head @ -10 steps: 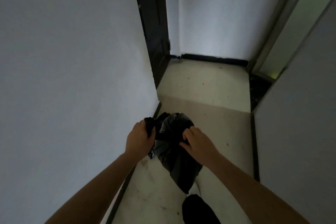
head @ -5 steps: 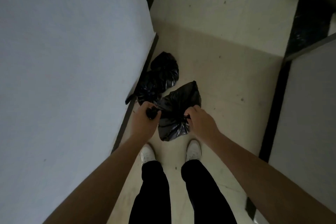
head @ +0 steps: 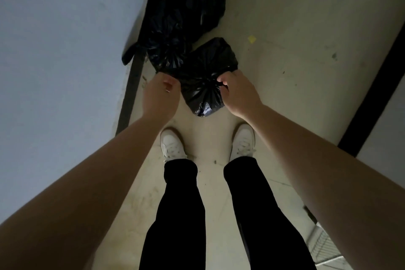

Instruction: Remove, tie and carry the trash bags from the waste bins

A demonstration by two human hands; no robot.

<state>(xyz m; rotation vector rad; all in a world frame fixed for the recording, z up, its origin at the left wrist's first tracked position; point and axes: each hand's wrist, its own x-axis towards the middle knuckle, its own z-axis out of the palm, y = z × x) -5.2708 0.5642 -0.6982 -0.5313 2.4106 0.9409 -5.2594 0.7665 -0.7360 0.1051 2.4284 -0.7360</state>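
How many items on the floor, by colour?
Black trash bags: 2, the small bag held by left hand and right hand, and the larger bag at the wall.
White shoes: 2.
Yellow scrap: 1.
Total: 5

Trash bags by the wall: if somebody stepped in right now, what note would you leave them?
Left hand: at the near bag's left edge, grip unclear.
Right hand: pinching the near bag's gathered neck.
Near bag: low in front of the shoes, neck bunched; whether the knot is finished cannot be told.
Far bags: lying on the floor against the wall, bunched shut.
Left: finish the knot if needed, carry all bags out.
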